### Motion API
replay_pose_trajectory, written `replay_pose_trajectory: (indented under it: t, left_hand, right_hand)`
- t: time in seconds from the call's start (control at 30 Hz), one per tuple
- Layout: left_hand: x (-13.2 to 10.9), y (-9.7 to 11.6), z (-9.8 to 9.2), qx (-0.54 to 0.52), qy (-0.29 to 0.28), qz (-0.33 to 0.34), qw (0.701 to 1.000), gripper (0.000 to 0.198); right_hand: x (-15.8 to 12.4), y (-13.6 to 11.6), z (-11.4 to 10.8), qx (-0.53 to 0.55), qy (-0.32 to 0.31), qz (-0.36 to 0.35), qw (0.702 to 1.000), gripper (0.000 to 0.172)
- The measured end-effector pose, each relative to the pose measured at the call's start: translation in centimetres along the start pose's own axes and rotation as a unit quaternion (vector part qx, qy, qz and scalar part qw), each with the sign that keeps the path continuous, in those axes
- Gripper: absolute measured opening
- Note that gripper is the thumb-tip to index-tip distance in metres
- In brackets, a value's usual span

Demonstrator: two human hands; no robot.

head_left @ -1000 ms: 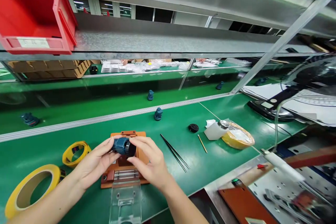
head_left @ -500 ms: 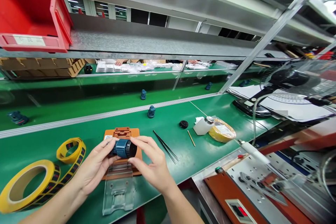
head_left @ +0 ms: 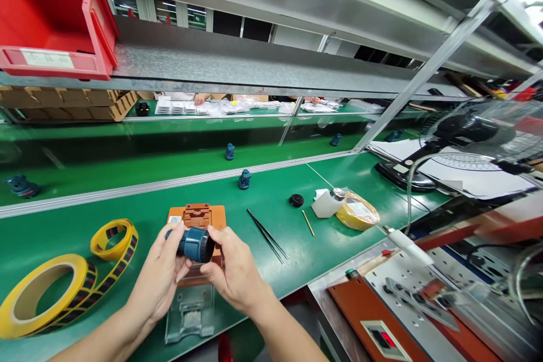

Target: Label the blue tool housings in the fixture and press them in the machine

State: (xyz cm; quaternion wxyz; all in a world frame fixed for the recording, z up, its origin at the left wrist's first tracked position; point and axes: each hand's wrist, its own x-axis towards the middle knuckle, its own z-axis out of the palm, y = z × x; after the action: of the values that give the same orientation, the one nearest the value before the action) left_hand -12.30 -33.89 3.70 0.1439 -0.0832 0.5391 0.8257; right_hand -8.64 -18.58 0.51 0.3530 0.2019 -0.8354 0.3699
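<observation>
Both hands hold a blue cylindrical part [head_left: 195, 245] with a dark round end facing right. My left hand [head_left: 155, 277] cups it from the left, and my right hand [head_left: 235, 268] pinches its dark end with the fingertips. The part is held just above an orange fixture plate [head_left: 197, 218], which hides behind my hands in its lower half. Below the plate, near my wrists, lies a clear acrylic piece [head_left: 189, 314]. Black tweezers [head_left: 265, 243] lie to the right of my right hand.
Yellow tape rolls [head_left: 42, 294] lie left on the green bench [head_left: 271, 192]. Small blue parts [head_left: 244, 179] stand behind. To the right are a white bottle [head_left: 327, 203], a black cap [head_left: 296, 200] and a bagged yellow roll [head_left: 357, 211]. A metal shelf runs overhead.
The blue part has dropped slightly and turned, its dark end now tilting toward me. My left hand has rotated under it. The whole view has shifted a little since the oldest frame.
</observation>
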Motion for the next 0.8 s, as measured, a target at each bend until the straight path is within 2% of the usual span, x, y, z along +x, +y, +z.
replay_pose_trajectory:
  t: [0.13,0.3,0.4,0.5,0.57,0.6,0.63,0.7,0.73,0.8]
  left_hand:
    - [-0.1,-0.7,0.4,-0.015,0.023,0.003,1.000,0.048]
    - [-0.2,-1.2,0.9,-0.005,0.048,0.027,0.998,0.046]
    - [-0.5,-2.0,0.5,0.066,0.064,0.123,0.988,0.036]
    - [-0.3,-2.5,-1.0,0.177,0.079,0.283,0.939,0.027]
    - [0.2,-2.1,-2.2,0.217,0.057,0.325,0.919,0.024]
    - [0.6,-1.7,-2.7,0.226,0.028,0.302,0.926,0.025]
    - [0.9,-1.1,-3.2,0.229,-0.015,0.248,0.941,0.027]
    - [1.7,0.1,-3.7,0.220,-0.121,0.108,0.962,0.039]
    - [2.0,0.7,-3.8,0.212,-0.172,0.054,0.961,0.048]
    - [2.5,1.2,-3.9,0.207,-0.238,-0.001,0.949,0.058]
  right_hand:
    - [0.5,0.0,1.5,-0.101,0.066,0.006,0.993,0.045]
    - [0.8,0.0,2.3,-0.056,0.061,0.022,0.996,0.051]
    - [0.3,-0.7,2.9,0.020,0.066,0.085,0.994,0.048]
    - [-0.4,-1.4,3.2,0.141,0.034,0.192,0.970,0.046]
    - [-0.6,-1.3,2.7,0.193,-0.007,0.224,0.955,0.047]
    - [-0.4,-1.1,2.1,0.206,-0.038,0.218,0.953,0.048]
    - [-0.1,-0.9,1.5,0.210,-0.074,0.200,0.954,0.053]
    - [1.0,-0.3,0.2,0.204,-0.159,0.135,0.956,0.075]
    - [1.7,0.0,-0.3,0.205,-0.202,0.092,0.953,0.088]
    - [3.0,0.6,-0.5,0.229,-0.271,0.017,0.935,0.104]
